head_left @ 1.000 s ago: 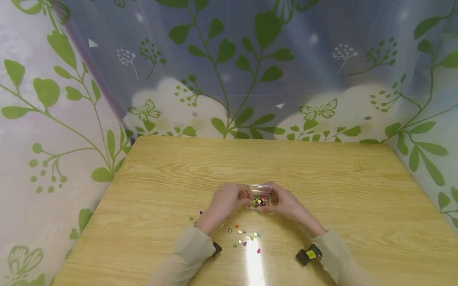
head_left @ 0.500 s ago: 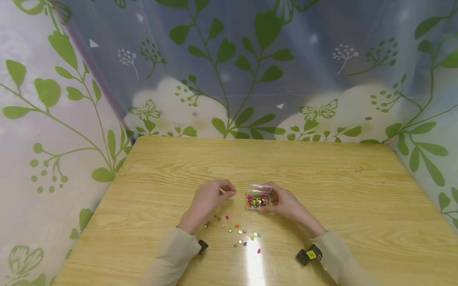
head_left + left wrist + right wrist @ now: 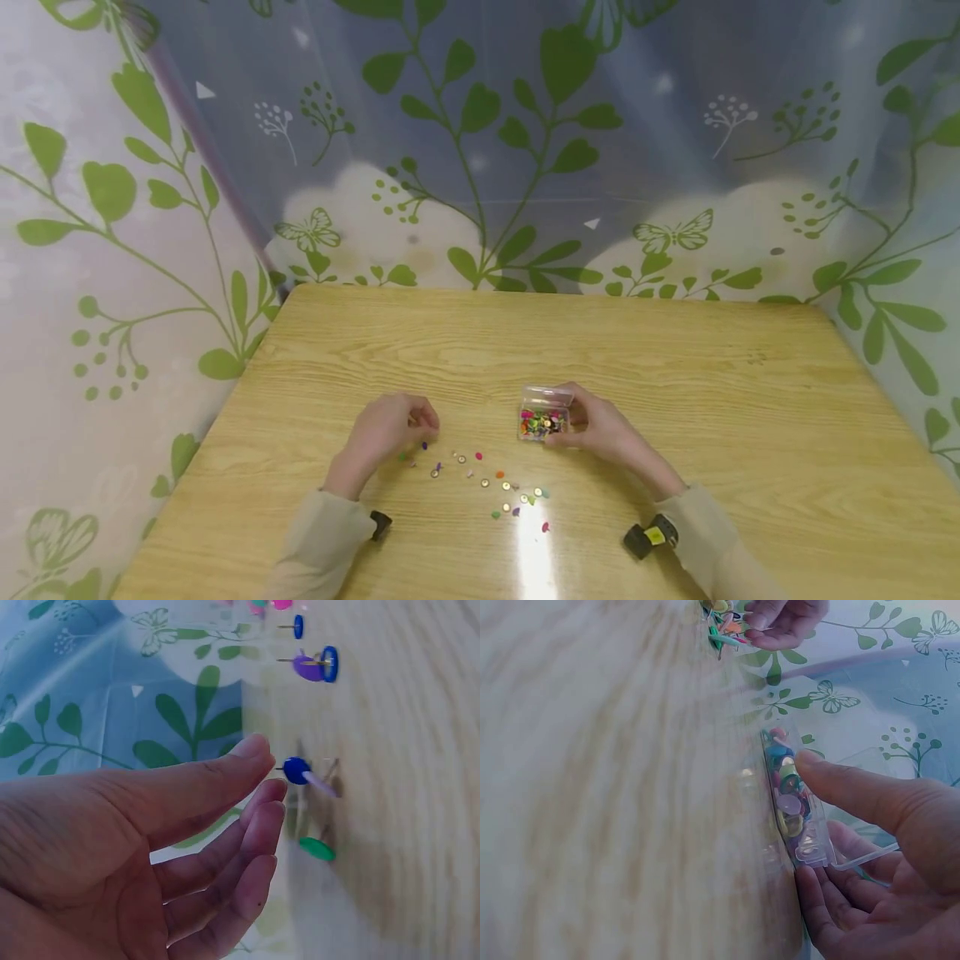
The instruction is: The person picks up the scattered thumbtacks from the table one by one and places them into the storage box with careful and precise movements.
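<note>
My right hand [image 3: 603,427] grips the right end of a small clear plastic box [image 3: 547,397] with its thumb and fingers. The hinged lid stands raised, and colorful thumbtacks [image 3: 789,802] fill the box. To the left, my left hand [image 3: 386,427] hovers low over the table, fingers loosely bent. In the left wrist view nothing shows between thumb and fingertips. Just beyond those fingertips lie a dark blue thumbtack [image 3: 296,771] and a green thumbtack [image 3: 318,849]. A purple thumbtack [image 3: 307,669] is farther along.
Loose thumbtacks, among them an orange one [image 3: 500,474] and a red one [image 3: 545,527], are scattered over the wooden table [image 3: 675,358] between the arms, several with points up. A leaf-patterned curtain [image 3: 480,167] borders the table's back edge.
My left hand has left the box and moved left, down to the loose thumbtacks at the left end of the scatter. The right hand still holds the box in place.
</note>
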The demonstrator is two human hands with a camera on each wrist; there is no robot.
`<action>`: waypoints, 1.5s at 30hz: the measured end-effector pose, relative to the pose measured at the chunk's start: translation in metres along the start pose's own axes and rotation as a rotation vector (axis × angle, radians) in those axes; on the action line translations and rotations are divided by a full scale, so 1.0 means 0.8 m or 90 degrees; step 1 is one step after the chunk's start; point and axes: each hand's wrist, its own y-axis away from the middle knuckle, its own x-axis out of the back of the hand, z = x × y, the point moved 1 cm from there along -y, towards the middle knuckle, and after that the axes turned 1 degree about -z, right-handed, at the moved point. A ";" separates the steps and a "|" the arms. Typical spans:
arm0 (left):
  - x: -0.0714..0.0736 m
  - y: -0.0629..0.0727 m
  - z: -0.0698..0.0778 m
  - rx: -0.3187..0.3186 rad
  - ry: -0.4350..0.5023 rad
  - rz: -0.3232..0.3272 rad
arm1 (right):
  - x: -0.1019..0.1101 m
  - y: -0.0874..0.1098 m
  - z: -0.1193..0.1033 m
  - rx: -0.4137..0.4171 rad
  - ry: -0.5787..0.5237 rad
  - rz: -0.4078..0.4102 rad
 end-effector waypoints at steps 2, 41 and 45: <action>-0.004 -0.001 -0.003 0.002 -0.014 0.001 | 0.000 0.000 0.000 0.002 -0.001 0.000; -0.057 -0.046 0.123 -0.142 0.035 0.045 | 0.003 0.000 0.003 0.008 -0.010 -0.004; -0.066 -0.047 0.125 -0.140 0.053 0.085 | 0.004 0.000 0.003 0.008 -0.009 -0.004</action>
